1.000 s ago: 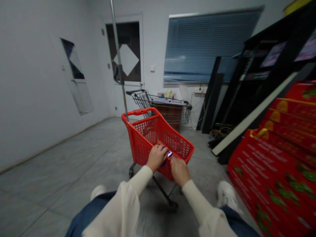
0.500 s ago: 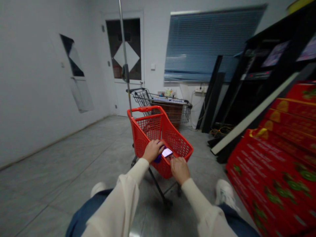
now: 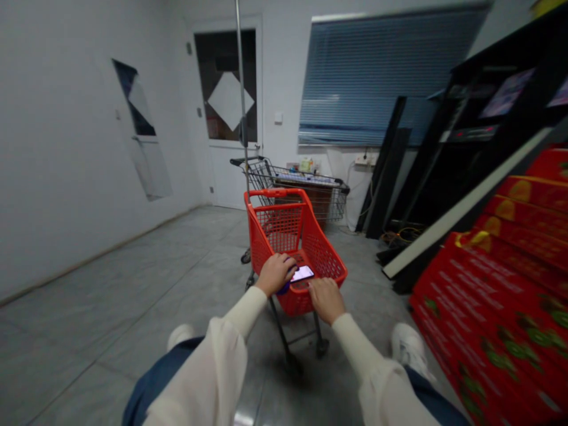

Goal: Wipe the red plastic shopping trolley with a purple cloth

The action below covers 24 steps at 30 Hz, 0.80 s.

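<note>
A small red plastic shopping cart (image 3: pixel 284 231) stands on the floor just ahead of me. My left hand (image 3: pixel 275 273) is closed on the cart's near rim and also holds a phone (image 3: pixel 302 273) with a lit screen against it. My right hand (image 3: pixel 326 299) grips the same near rim a little to the right, fingers curled over the edge. A tall metal pole (image 3: pixel 242 100) rises from the cart's far left corner. The basket's inside looks bare apart from the phone.
A grey wire shopping cart (image 3: pixel 306 192) with items in it is parked by the far wall under a blue window blind (image 3: pixel 381 77). Stacked red cartons (image 3: pixel 501 278) line the right side. Dark shelving (image 3: pixel 479 136) leans behind them. A white door (image 3: pixel 226 112) is ahead.
The red cart has swung round so that it now points straight away from me, and it sits slightly farther off. Both hands have stayed on its near rim, phone still in the left.
</note>
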Tool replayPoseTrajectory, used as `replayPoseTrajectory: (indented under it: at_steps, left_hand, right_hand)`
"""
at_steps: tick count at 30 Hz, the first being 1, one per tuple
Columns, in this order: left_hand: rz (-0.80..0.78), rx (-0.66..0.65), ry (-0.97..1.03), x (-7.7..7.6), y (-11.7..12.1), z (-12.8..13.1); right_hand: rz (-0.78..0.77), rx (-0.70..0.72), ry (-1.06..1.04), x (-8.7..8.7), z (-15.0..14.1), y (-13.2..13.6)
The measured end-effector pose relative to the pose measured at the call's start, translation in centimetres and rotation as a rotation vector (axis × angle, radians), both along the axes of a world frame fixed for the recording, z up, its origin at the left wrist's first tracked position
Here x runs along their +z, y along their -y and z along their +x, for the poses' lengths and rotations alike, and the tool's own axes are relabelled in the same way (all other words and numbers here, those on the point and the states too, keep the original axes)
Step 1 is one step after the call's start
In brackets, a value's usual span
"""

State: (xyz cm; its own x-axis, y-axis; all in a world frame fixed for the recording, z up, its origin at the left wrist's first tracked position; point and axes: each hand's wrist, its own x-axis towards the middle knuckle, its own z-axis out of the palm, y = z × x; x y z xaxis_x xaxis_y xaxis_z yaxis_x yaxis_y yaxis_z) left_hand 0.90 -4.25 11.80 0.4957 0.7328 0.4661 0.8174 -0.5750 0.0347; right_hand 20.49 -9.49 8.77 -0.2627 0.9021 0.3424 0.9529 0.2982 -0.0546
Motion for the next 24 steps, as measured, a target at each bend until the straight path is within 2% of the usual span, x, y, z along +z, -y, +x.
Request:
replayPoseTrajectory:
  at_steps: [6, 13, 18, 21, 24]
  left_hand:
    - [0.017, -0.128, -0.085, -0.7, 2.2, 0.8]
    - [0.014, 0.019, 0.040, 0.3, -0.3, -0.4]
    - [0.059, -0.047, 0.046, -0.9, 1.3, -0.6]
    - [0.083, -0.102, 0.010, -1.3, 2.0, -1.0]
    - [0.071, -0.113, 0.008, -1.0, 1.4, -1.8]
  right_hand:
    - [0.025, -0.029, 0.019, -0.1, -0.2, -0.1]
    - [0.051, -0.055, -0.012, -0.7, -1.0, 1.1]
    - [0.087, -0.111, -0.008, -1.1, -2.4, 1.9]
    - [0.070, -0.114, -0.014, -0.5, -2.9, 2.2]
    - [-0.011, -0.057, -0.003, 0.7, -2.4, 2.0]
